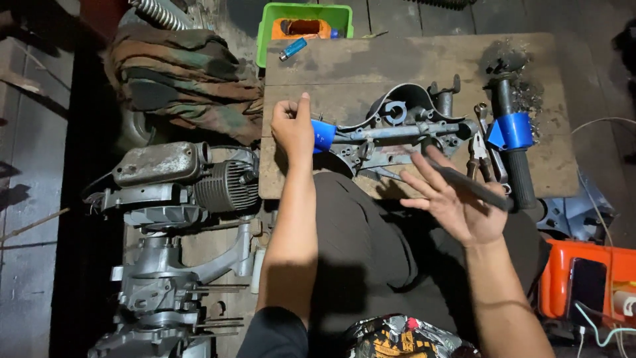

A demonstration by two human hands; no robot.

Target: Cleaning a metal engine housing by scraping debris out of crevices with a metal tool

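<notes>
My left hand (293,126) grips the blue handle end (323,135) of a long metal tool whose shaft (397,131) lies across a grey engine case cover (404,126) on a worn wooden board (397,63). My right hand (457,202) hovers just below the cover, fingers spread, with a dark flat bar, perhaps a file (474,187), resting across the palm under the thumb. A second blue-collared tool with a black grip (513,142) lies on the board to the right, next to pliers (478,154).
An engine block (179,176) and gearbox casing (159,285) lie on the floor to the left. A green crate (305,23) and camouflage cloth (189,76) are beyond the board. An orange case (583,278) with a phone sits at right. A blue lighter (293,48) lies at the board's top edge.
</notes>
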